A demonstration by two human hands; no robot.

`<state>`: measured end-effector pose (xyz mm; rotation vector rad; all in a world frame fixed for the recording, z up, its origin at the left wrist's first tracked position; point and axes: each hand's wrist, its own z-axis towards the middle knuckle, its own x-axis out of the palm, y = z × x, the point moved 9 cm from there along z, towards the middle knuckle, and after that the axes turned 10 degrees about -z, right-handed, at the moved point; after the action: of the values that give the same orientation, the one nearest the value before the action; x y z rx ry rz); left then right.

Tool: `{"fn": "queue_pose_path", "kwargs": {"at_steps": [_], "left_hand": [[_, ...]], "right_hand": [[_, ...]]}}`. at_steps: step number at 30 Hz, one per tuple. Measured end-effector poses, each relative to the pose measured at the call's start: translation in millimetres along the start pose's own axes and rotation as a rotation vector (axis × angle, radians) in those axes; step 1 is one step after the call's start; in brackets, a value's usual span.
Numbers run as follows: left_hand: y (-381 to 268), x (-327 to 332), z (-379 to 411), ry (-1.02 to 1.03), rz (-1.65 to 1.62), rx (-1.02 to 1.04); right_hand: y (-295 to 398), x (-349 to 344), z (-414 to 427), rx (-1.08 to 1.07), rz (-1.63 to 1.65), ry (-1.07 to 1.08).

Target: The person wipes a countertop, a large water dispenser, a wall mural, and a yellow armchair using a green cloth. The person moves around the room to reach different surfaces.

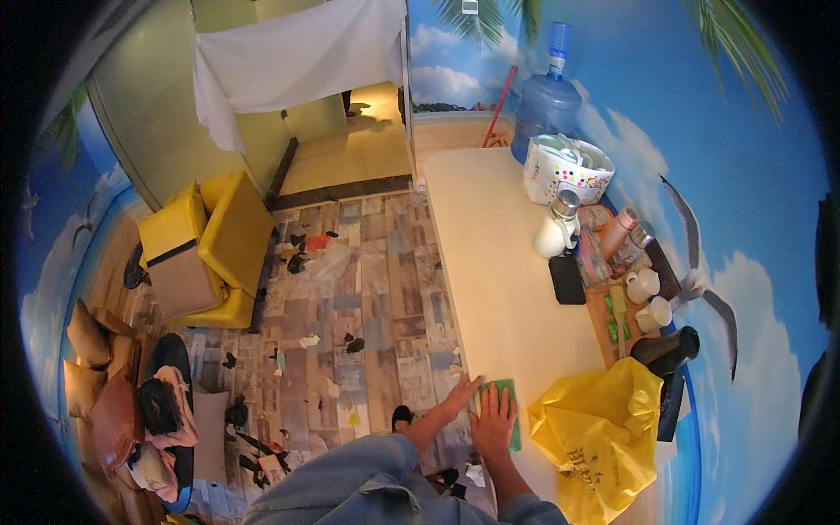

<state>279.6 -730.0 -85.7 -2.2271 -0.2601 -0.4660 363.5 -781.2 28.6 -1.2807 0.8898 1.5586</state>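
My right hand (495, 420) lies flat on a green cloth (516, 430) at the near left edge of a long pale table (499, 262). Its fingers are spread over the cloth and point away from me. Beside it, my left hand (462, 395) reaches over the table's edge with fingers extended near the cloth's left side. Whether those fingertips touch the cloth is unclear. Just right of the cloth, a crumpled yellow plastic bag (594, 446) with printing rests on the table.
Along the table's right side stand a white jug (556, 230), black flat object (566, 280), white basket (545, 174), pink bottle (620, 231) and white cups (643, 287). Litter (328, 259) is scattered over the floor. A yellow armchair (236, 243) stands left; a water bottle (548, 105) stands behind.
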Motion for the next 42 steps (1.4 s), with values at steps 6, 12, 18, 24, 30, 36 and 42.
{"fn": "queue_pose_path", "kwargs": {"at_steps": [6, 12, 18, 24, 30, 36, 42], "left_hand": [[6.0, -19.2, 12.0, 0.073, -0.001, -0.068], [-31.8, -3.6, -17.3, 0.264, 0.057, -0.154], [-60.6, -0.8, -9.9, 0.329, -0.002, -0.103], [-39.3, -54.4, 38.7, 0.263, 0.082, -0.195], [-77.6, -97.1, 24.5, 0.271, 0.126, -0.206], [-88.1, -152.9, 24.8, 0.196, 0.085, -0.176], [-88.0, -189.7, 19.7, 0.116, 0.098, -0.161]], "right_hand": [[8.8, 12.0, 27.3, -0.034, 0.004, 0.023], [15.2, 20.3, 63.4, -0.054, -0.093, 0.051], [14.3, 38.8, 97.2, -0.025, -0.164, 0.032], [22.4, 43.5, 118.6, 0.014, 0.016, 0.029], [8.6, 35.1, 115.3, 0.089, 0.158, 0.102], [26.1, 33.5, 122.5, 0.049, -0.213, 0.004], [30.3, 49.1, 141.6, 0.044, -0.267, 0.023]]}}
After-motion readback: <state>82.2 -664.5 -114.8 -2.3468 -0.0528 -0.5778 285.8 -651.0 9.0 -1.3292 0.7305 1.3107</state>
